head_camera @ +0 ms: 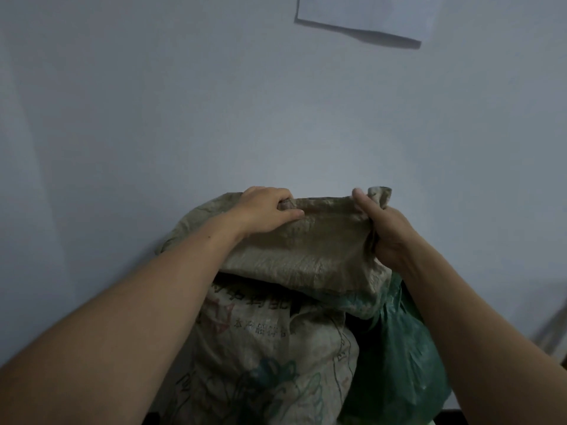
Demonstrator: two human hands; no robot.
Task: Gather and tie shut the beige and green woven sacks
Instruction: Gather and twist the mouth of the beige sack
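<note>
A full beige woven sack [270, 348] with printed lettering stands against the wall, its loose top flap [306, 246] lifted and stretched flat between my hands. My left hand [264, 210] grips the flap's upper left edge, fingers curled over the rim. At the upper right corner, my right hand [380, 228] holds a bunched fold of the flap, with a bit of fabric sticking up past the thumb. A green sack [402, 357] sits low at the right, pressed against the beige one and partly covered by the flap and my right forearm.
A plain pale wall [214, 102] rises directly behind the sacks. A white sheet of paper [365, 13] hangs on it at the top right. Some pale slanted object [552, 329] shows at the far right edge.
</note>
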